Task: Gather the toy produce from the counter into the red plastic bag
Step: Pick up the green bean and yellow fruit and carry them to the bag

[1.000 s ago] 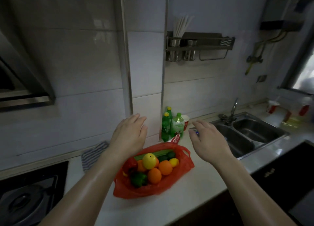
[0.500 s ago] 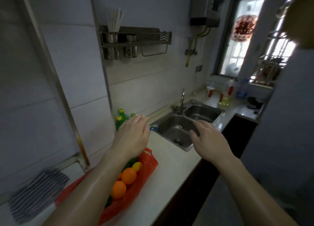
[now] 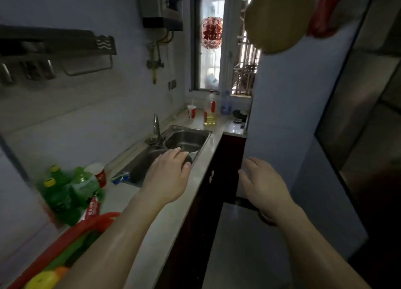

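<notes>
Our left hand [image 3: 167,178] hovers over the sink [image 3: 188,137], fingers straight, together, empty. Our right hand [image 3: 262,186], at three o'clock, fingers relaxed, holds nothing. The bag [image 3: 65,241] lies at seven o'clock.

A steel double sink [image 3: 186,140] with a faucet [image 3: 156,126] is seen at centre. Green bottles [image 3: 63,193] and a red cup [image 3: 98,173] are set at lower left. A metal rack [image 3: 56,47] is mounted at upper left, and a window [image 3: 210,50] is seen at top centre.

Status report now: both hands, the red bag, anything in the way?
Left hand open, empty, over sink. Right hand open, empty, off counter. Red bag lower left, fruit inside, left forearm across it.
</notes>
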### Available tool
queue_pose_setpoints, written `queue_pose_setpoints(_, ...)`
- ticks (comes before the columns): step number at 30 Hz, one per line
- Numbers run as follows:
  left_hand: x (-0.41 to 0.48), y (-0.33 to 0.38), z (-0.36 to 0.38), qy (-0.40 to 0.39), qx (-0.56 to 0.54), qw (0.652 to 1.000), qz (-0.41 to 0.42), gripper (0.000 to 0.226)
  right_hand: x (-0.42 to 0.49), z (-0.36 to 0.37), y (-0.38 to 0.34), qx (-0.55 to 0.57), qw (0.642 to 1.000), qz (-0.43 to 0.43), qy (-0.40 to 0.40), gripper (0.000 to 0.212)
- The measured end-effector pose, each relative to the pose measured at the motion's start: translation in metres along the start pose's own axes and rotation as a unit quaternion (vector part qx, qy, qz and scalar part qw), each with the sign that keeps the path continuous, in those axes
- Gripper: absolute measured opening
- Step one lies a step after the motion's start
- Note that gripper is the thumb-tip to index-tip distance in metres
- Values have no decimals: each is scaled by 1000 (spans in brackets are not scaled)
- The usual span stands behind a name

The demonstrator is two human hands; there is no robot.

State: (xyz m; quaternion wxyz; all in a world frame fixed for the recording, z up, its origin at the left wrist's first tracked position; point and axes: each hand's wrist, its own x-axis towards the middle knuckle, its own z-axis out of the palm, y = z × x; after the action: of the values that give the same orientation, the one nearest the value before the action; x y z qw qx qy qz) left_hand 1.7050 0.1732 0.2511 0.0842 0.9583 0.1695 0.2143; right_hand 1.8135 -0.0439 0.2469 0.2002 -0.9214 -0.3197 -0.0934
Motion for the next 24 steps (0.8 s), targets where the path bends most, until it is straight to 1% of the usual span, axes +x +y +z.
queue_pose_setpoints(3,19,29,16,-1,-7,1000,13,43,5,-13,32,0,1000,19,7,49)
queue_pose_setpoints(7,39,62,32,-14,-29,998,53,43,11,-27,68,-9,999,41,17,39)
queue_pose_setpoints(9,49,76,40,-14,-42,996,72,41,11,-27,87,-6,998,59,17,42)
queue_pose_setpoints(12,67,92,58,-31,-56,994,86,45,11,-26,116,-15,996,86,12,51)
queue_pose_setpoints(14,80,101,70,-45,-69,992,98,46,11,-26,131,-27,994,101,6,52)
queue_pose_setpoints(20,121,132,102,-59,-89,985,133,45,25,-29,164,-52,987,148,28,43)
queue_pose_setpoints(24,157,146,121,-73,-112,974,184,43,39,-30,182,-70,978,189,52,38)
